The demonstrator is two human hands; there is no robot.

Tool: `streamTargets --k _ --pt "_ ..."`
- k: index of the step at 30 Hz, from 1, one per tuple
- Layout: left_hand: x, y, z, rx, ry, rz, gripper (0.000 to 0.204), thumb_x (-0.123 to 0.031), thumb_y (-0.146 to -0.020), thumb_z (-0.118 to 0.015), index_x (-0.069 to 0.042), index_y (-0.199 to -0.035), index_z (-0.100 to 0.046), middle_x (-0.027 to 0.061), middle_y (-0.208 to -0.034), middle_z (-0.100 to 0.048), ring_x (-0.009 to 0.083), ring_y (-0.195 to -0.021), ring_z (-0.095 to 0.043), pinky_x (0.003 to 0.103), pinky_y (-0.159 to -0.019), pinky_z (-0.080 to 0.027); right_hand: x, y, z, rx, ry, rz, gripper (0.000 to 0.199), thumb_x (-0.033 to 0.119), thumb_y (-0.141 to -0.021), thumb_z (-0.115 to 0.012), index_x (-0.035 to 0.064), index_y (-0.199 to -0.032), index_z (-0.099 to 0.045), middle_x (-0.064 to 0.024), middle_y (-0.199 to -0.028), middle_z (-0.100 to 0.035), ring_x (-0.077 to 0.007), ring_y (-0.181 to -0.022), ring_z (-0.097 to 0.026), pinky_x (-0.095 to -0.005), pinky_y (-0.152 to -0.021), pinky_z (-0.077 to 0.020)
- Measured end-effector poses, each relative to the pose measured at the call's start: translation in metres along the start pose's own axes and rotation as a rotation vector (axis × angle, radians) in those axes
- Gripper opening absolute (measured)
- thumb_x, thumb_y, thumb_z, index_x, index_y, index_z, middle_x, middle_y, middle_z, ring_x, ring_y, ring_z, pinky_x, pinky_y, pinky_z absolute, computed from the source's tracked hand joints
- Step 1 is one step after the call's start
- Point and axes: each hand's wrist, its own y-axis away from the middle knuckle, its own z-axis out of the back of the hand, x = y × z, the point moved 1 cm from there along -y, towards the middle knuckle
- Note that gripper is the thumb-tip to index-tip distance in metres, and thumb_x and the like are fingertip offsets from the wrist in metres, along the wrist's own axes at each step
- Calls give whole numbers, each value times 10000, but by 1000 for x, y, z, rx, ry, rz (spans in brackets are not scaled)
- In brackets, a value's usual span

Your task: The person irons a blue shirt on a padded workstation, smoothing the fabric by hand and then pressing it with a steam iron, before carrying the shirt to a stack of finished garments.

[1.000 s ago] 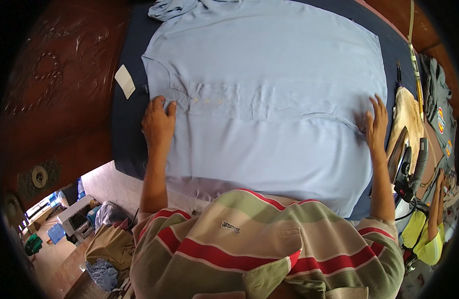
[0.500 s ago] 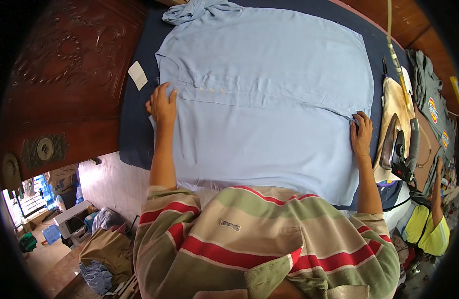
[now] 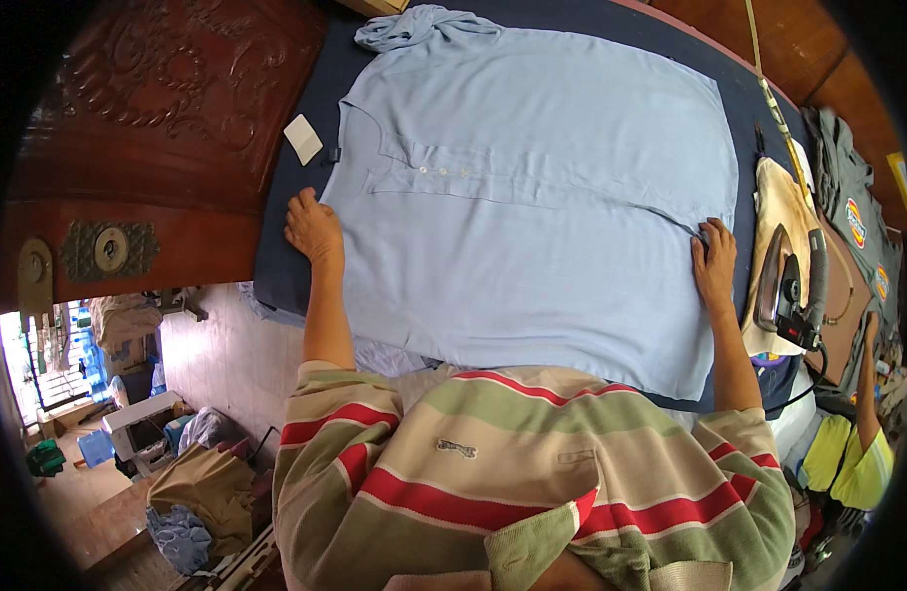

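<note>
A light blue shirt (image 3: 532, 266) lies spread over a dark blue cloth-covered table (image 3: 276, 241), its buttoned neck opening toward the left and its hem toward the right. My left hand (image 3: 316, 229) is closed at the shirt's near shoulder edge, fingers curled; the fabric under it is mostly hidden. At the hem, where the front placket ends in a fold, my right hand (image 3: 714, 261) pinches the cloth. One sleeve (image 3: 424, 28) is bunched at the far left. Beyond my right hand an iron (image 3: 790, 291) rests on a tan cloth (image 3: 780, 202).
A white card (image 3: 303, 139) lies by the collar. A carved wooden door (image 3: 168, 108) borders the left side. The iron's hose (image 3: 769, 94) hangs from above and its black cord (image 3: 808, 389) loops nearby. Grey garments (image 3: 852, 187) lie far right; another person's arm (image 3: 867, 384) shows there.
My left hand has shifted from beside the neck opening nearer to me, to the shoulder edge. My right hand stays at the hem. The view has turned slightly.
</note>
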Motion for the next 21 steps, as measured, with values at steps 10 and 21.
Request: streamTargets --k 10,21 --pt "-60 3 -24 -9 348 -310 315 -297 -802 -629 -114 -1056 -605 87 -999 -619 274 -947 -582 390 -800 -462 -7 -1 2 -82 -63 73 227 136 -789 -614 43 -995 -585 -147 -1128 -544 -334 -1059 -488 -413 -910 -380" --pt "-75 -14 -30 -10 389 -382 221 -180 -887 -493 -94 -1082 -552 95 -1106 -588 309 -1013 -554 399 -829 -435 -21 7 13 -131 -184 -172 147 162 -846 -565 68 -943 -621 -68 -1087 -568 -278 -996 -500 -388 -854 -382"
